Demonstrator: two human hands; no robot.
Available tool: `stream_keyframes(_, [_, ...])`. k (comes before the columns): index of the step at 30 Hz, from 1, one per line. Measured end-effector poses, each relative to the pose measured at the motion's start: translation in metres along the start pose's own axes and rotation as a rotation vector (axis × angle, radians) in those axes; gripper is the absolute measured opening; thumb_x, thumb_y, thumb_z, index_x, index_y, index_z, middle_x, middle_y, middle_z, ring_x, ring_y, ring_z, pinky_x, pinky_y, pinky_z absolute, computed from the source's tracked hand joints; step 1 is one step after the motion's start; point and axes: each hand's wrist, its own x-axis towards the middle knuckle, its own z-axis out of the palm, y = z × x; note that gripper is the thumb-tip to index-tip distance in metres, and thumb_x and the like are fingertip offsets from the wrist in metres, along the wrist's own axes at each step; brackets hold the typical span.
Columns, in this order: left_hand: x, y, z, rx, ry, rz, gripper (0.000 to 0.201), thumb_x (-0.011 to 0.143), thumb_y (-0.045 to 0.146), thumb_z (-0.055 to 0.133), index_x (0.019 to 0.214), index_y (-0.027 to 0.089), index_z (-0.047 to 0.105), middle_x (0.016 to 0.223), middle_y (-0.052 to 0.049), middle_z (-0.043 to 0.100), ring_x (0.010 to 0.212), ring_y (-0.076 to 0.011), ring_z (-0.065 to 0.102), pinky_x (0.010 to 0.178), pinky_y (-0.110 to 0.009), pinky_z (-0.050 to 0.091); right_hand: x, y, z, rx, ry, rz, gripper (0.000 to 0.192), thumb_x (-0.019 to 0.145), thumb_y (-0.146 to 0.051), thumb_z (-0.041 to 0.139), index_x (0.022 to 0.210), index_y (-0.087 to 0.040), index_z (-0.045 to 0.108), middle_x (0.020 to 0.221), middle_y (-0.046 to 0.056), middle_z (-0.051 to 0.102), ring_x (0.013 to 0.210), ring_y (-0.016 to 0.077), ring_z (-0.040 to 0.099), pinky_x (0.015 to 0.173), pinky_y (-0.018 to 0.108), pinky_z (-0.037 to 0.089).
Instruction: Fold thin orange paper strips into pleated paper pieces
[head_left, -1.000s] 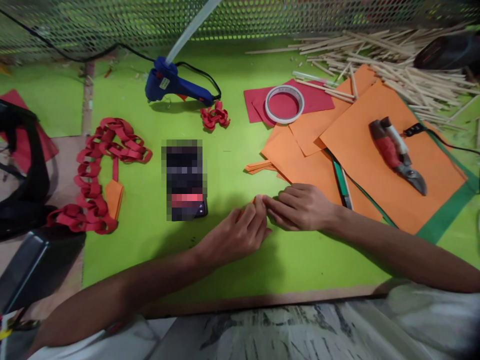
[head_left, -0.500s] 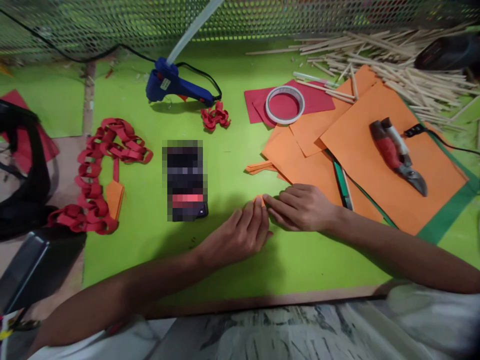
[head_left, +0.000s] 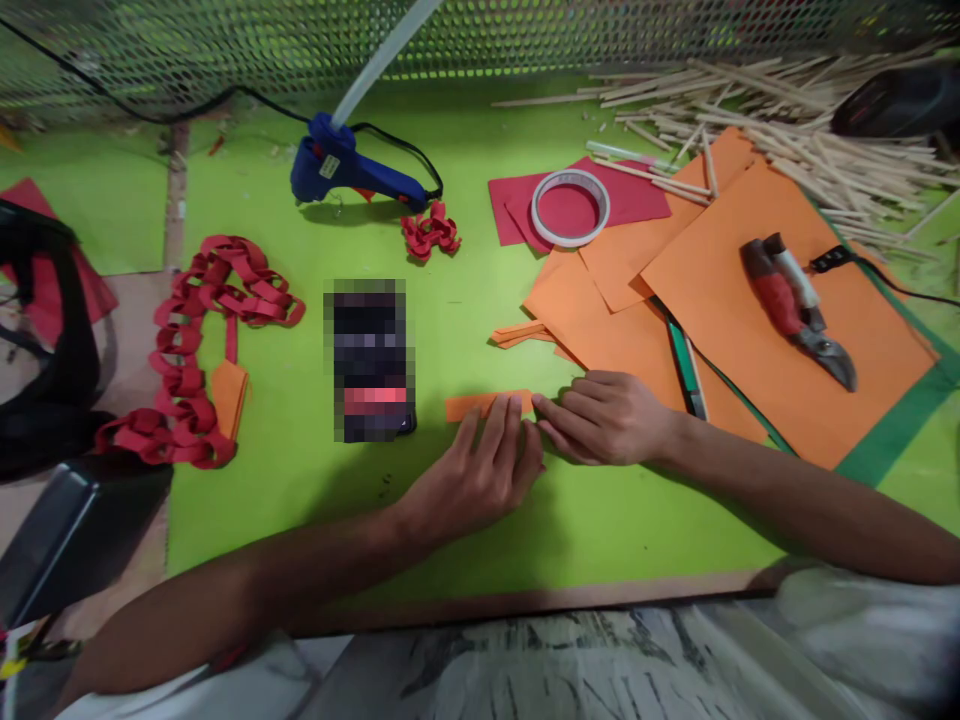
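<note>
A narrow orange paper strip [head_left: 461, 409] lies flat on the green tabletop, its left part showing past the fingers. My left hand [head_left: 478, 478] is bent over the strip, fingertips pressed on its middle and right portion. At the strip's right end, my right hand [head_left: 609, 418] is closed with the index fingertip and thumb pinching the tip. Just above the hands rest some thin folded orange paper pieces [head_left: 517, 334]. Left of my left hand lies a phone [head_left: 406, 424], its screen blurred out.
Orange sheets [head_left: 795, 260] with red-handled pruning shears [head_left: 780, 300] and a green cutter [head_left: 684, 365] spread to the right. Wooden sticks [head_left: 810, 130] pile behind. A tape roll [head_left: 570, 208], blue glue gun [head_left: 352, 175], red paper flower [head_left: 431, 234] and red paper chain [head_left: 176, 345] stand farther off.
The orange strip, mostly covered before, now shows to the left beyond my left hand's fingers. My left fingers have shifted and spread slightly along it; the right hand has barely moved.
</note>
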Motion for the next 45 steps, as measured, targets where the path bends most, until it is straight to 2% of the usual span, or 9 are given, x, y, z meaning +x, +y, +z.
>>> stream_keyframes(7, [-0.002, 0.008, -0.002, -0.071, -0.084, -0.285, 0.068, 0.101, 0.05, 0.051, 0.136, -0.008, 0.051, 0.13, -0.04, 0.057, 0.118, -0.0473, 0.064, 0.093, -0.057, 0.057, 0.001, -0.001, -0.003, 0.05, -0.04, -0.088, 0.022, 0.097, -0.032, 0.06, 0.098, -0.012, 0.069, 0.061, -0.004, 0.055, 0.057, 0.0107, 0.051, 0.055, 0.029, 0.04])
stream_keyframes(10, [-0.002, 0.009, -0.002, -0.09, -0.096, -0.242, 0.069, 0.101, 0.048, 0.052, 0.135, -0.012, 0.051, 0.133, -0.041, 0.055, 0.125, -0.0485, 0.059, 0.1, -0.058, 0.054, 0.0, -0.001, -0.003, 0.114, -0.088, -0.138, 0.026, 0.097, -0.036, 0.058, 0.099, -0.012, 0.069, 0.062, -0.004, 0.054, 0.058, 0.0113, 0.051, 0.056, 0.03, 0.039])
stream_keyframes(13, [-0.001, 0.006, -0.002, -0.104, -0.127, -0.199, 0.066, 0.102, 0.046, 0.049, 0.14, -0.008, 0.048, 0.142, -0.036, 0.051, 0.133, -0.0459, 0.053, 0.107, -0.058, 0.049, -0.001, 0.0, -0.004, 0.169, -0.118, -0.148, 0.027, 0.098, -0.038, 0.056, 0.097, -0.014, 0.069, 0.063, -0.004, 0.053, 0.058, 0.0113, 0.05, 0.057, 0.03, 0.039])
stream_keyframes(18, [0.0, -0.003, 0.001, -0.136, -0.13, -0.169, 0.066, 0.104, 0.049, 0.043, 0.144, -0.003, 0.047, 0.136, -0.032, 0.058, 0.127, -0.043, 0.059, 0.103, -0.057, 0.05, 0.0, 0.001, -0.005, 0.209, -0.063, -0.156, 0.024, 0.096, -0.034, 0.058, 0.079, -0.019, 0.064, 0.06, -0.004, 0.051, 0.056, 0.011, 0.047, 0.056, 0.029, 0.038])
stream_keyframes(21, [0.002, -0.008, 0.005, -0.152, -0.071, -0.067, 0.062, 0.104, 0.047, 0.043, 0.137, -0.005, 0.052, 0.135, -0.03, 0.059, 0.128, -0.0398, 0.058, 0.107, -0.052, 0.048, 0.0, 0.002, -0.006, 0.159, 0.013, -0.063, 0.024, 0.093, -0.03, 0.062, 0.07, -0.021, 0.061, 0.059, -0.004, 0.053, 0.056, 0.0109, 0.047, 0.055, 0.029, 0.038])
stream_keyframes(25, [0.005, -0.013, 0.009, -0.191, 0.013, 0.054, 0.053, 0.103, 0.039, 0.047, 0.132, -0.004, 0.056, 0.132, -0.026, 0.062, 0.128, -0.0367, 0.058, 0.11, -0.049, 0.047, 0.0, 0.004, -0.003, 0.049, 0.081, 0.221, 0.013, 0.089, -0.024, 0.065, 0.077, -0.02, 0.067, 0.064, -0.002, 0.062, 0.058, 0.0119, 0.052, 0.054, 0.03, 0.039])
stream_keyframes(28, [0.006, -0.014, 0.011, -0.235, 0.021, 0.048, 0.051, 0.102, 0.037, 0.048, 0.133, -0.002, 0.054, 0.133, -0.027, 0.061, 0.13, -0.0378, 0.057, 0.11, -0.05, 0.047, 0.001, 0.004, 0.0, 0.038, 0.095, 0.312, 0.01, 0.088, -0.024, 0.066, 0.082, -0.018, 0.071, 0.066, 0.0, 0.063, 0.06, 0.0127, 0.054, 0.056, 0.03, 0.041])
stream_keyframes(33, [0.005, -0.017, 0.013, -0.316, 0.024, 0.02, 0.048, 0.1, 0.033, 0.047, 0.134, -0.001, 0.05, 0.14, -0.033, 0.054, 0.138, -0.0388, 0.05, 0.114, -0.054, 0.043, 0.001, 0.004, 0.001, 0.037, 0.034, 0.355, 0.013, 0.09, -0.028, 0.064, 0.091, -0.017, 0.073, 0.071, 0.002, 0.065, 0.065, 0.0145, 0.057, 0.06, 0.031, 0.044])
stream_keyframes(45, [0.005, -0.024, 0.016, -0.332, 0.043, 0.04, 0.053, 0.099, 0.034, 0.052, 0.135, -0.004, 0.051, 0.135, -0.029, 0.059, 0.134, -0.0382, 0.053, 0.113, -0.051, 0.045, 0.004, 0.004, 0.004, 0.026, 0.015, 0.294, 0.016, 0.093, -0.03, 0.064, 0.098, -0.016, 0.071, 0.074, 0.002, 0.065, 0.068, 0.0148, 0.058, 0.06, 0.03, 0.042])
